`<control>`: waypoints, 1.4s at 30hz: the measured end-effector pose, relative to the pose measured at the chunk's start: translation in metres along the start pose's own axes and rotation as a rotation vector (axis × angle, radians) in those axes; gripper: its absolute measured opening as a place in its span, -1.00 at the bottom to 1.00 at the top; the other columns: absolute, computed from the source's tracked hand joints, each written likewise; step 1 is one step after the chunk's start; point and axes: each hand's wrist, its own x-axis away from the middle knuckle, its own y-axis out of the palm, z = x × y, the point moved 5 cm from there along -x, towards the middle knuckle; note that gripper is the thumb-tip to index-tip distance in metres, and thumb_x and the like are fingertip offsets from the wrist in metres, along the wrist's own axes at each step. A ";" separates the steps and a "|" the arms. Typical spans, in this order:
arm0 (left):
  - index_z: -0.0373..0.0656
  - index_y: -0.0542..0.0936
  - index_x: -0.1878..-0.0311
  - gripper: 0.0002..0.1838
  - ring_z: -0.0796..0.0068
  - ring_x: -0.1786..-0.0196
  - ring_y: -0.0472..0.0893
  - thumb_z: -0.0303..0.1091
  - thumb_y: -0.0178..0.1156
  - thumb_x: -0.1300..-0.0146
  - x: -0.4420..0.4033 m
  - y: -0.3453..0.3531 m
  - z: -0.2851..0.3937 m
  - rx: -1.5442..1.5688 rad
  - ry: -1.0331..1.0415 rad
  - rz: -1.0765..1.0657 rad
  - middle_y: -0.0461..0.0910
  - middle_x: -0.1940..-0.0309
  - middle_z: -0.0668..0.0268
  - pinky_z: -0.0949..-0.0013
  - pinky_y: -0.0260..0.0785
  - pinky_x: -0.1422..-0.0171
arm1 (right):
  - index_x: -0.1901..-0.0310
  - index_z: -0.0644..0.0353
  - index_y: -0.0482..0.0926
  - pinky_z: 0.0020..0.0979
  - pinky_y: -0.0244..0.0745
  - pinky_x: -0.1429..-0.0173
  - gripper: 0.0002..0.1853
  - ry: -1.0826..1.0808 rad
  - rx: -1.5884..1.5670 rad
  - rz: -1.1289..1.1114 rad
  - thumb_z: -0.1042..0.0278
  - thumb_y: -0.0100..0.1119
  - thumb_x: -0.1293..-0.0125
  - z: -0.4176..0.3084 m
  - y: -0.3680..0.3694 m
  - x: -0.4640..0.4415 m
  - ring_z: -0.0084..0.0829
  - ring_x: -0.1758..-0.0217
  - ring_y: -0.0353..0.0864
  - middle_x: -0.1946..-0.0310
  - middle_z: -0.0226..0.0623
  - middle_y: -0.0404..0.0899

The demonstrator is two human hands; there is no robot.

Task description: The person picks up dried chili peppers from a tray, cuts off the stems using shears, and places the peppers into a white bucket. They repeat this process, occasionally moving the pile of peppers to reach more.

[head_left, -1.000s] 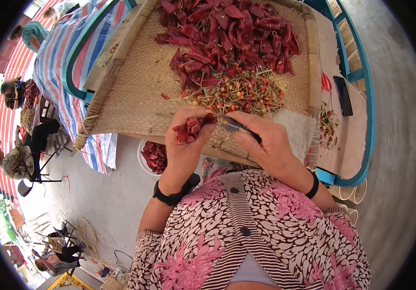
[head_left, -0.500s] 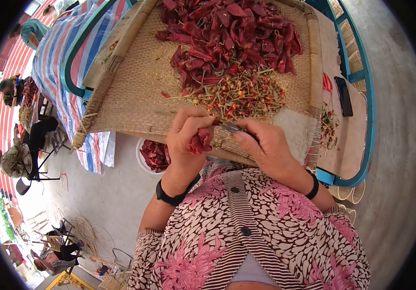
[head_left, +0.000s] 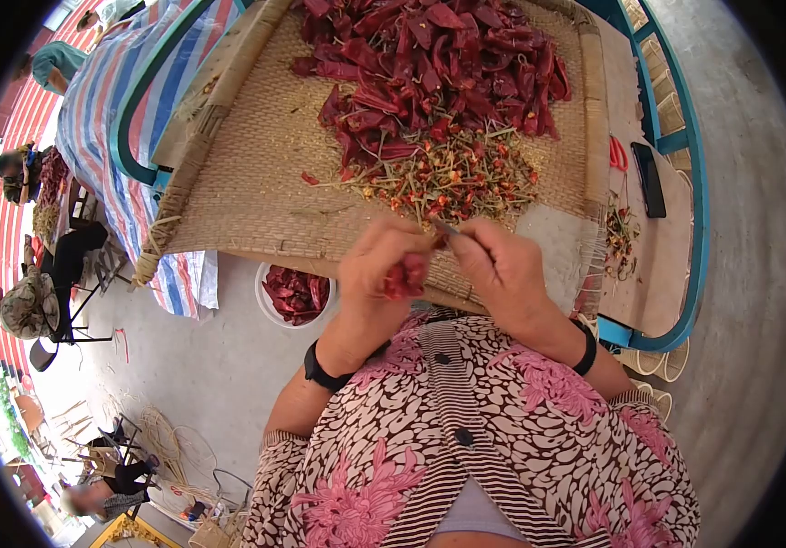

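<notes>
My left hand (head_left: pixel 370 269) is closed around a dried red chili pepper (head_left: pixel 405 277), blurred by motion. My right hand (head_left: pixel 510 265) grips a small metal blade (head_left: pixel 445 227), whose handle is mostly hidden in the fingers. The blade's tip meets the pepper's stem end near the left fingertips. Both hands are over the near edge of a woven tray (head_left: pixel 256 196). Just beyond them lies a heap of cut stems and caps (head_left: pixel 461 178), and behind it a large pile of dried red chilies (head_left: pixel 439 68).
A white bowl (head_left: pixel 262 306) of red chilies is below the tray's left side. Red-handled scissors (head_left: pixel 618 153) and a black phone (head_left: pixel 648 180) lie on a board at right, inside a blue metal frame (head_left: pixel 696 228). Several people sit at far left beyond a striped sheet (head_left: pixel 101 119).
My left hand has shifted right with the pepper, closer to my right hand. The blade has tilted and shows less. More of the white bowl is visible.
</notes>
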 end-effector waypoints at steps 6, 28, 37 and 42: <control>-0.24 0.56 0.19 -0.75 0.57 0.31 0.47 -0.77 0.21 -0.10 0.014 0.008 -0.024 0.446 -0.428 0.149 0.48 0.28 0.33 0.54 0.34 0.23 | 0.16 0.28 0.54 -0.54 0.23 0.37 -0.70 0.239 -0.351 0.023 0.15 0.11 -0.42 0.015 -0.007 -0.005 -0.69 0.44 0.29 0.53 -0.47 0.38; -0.23 0.54 0.13 -0.86 0.67 0.38 0.55 -0.56 0.24 -0.26 0.037 -0.003 -0.032 0.536 -0.570 -0.064 0.59 0.32 0.33 0.61 0.31 0.41 | 0.04 0.20 0.52 -0.63 0.02 0.57 -0.81 0.315 -0.691 0.135 0.44 0.14 -0.33 0.030 -0.014 -0.017 -0.80 0.62 0.16 0.56 -0.64 0.30; -0.21 0.51 0.11 -0.85 0.70 0.41 0.56 -0.55 0.18 -0.27 0.079 -0.068 -0.051 0.552 -0.727 0.205 0.64 0.35 0.31 0.64 0.26 0.48 | 0.34 0.03 0.35 -0.62 -0.08 0.72 -0.80 0.508 -0.844 0.214 0.26 0.16 -0.39 0.061 -0.012 -0.015 -0.77 0.78 0.05 0.71 -0.64 0.14; -0.23 0.52 0.08 -0.84 0.71 0.61 0.39 -0.47 0.14 -0.29 0.166 -0.153 -0.116 0.213 -0.922 0.589 0.64 0.40 0.26 0.65 0.07 0.67 | 0.24 0.07 0.42 -0.62 -0.08 0.71 -0.88 0.504 -0.789 0.153 0.29 0.15 -0.39 0.061 -0.008 -0.009 -0.78 0.76 0.04 0.71 -0.65 0.14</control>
